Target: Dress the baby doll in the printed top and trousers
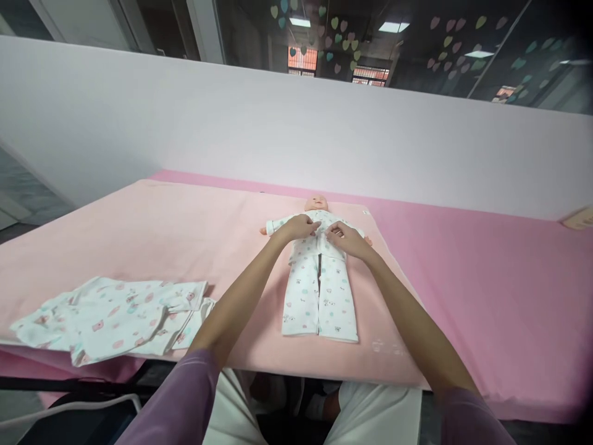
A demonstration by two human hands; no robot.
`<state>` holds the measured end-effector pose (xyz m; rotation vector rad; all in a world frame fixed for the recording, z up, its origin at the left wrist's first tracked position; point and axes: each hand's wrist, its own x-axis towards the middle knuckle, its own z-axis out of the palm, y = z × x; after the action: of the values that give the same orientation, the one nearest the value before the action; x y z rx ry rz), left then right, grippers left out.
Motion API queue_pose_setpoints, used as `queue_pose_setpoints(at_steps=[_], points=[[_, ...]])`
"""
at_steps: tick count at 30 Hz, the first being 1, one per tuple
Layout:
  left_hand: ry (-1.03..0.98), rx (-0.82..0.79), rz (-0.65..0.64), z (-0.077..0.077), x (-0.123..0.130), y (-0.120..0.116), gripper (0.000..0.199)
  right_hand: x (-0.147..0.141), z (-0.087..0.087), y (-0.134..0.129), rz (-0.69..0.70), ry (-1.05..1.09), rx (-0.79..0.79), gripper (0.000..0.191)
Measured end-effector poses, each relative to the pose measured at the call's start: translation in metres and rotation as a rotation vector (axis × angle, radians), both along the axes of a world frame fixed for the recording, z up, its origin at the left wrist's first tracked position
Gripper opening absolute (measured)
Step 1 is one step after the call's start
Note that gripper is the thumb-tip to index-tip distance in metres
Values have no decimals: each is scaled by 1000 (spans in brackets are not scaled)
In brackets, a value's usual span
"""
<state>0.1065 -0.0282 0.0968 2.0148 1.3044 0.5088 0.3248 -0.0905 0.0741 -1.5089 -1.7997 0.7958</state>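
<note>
A baby doll (pixel 317 203) lies on its back, head toward the wall, dressed in a white printed baby top (pixel 303 250) and matching trousers (pixel 301 296). Over the chest, my left hand (pixel 300 227) pinches the front of the top near its middle. Facing it, my right hand (pixel 348 240) has curled fingers at the other side of the same front. Both hands hide part of the chest, so any fastening between the fingers is too small to make out. The doll's arms stretch out to either side, and the trouser legs point toward me.
More white printed baby clothes (pixel 115 315) lie in a loose pile at the front left. A peach mat (pixel 185 228) covers a pink table surface (pixel 486 296). Behind stands a white wall (pixel 296 136) with glass above. A beige object (pixel 578 219) sits at the far right.
</note>
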Motion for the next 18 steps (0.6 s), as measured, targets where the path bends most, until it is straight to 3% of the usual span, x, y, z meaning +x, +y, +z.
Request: queue_pose_setpoints(at_steps=[3, 6, 10, 18], points=[[5, -51, -59, -14, 1, 18, 45, 5, -11, 37, 83, -35, -45, 38], [-74, -72, -135, -28, -2, 23, 43, 11, -21, 53, 215, -2, -73, 40], [-179, -152, -195, -36, -8, 22, 37, 15, -26, 54, 276, 40, -90, 40], [-263, -192, -287, -40, -14, 29, 32, 15, -23, 48, 263, 46, -81, 35]])
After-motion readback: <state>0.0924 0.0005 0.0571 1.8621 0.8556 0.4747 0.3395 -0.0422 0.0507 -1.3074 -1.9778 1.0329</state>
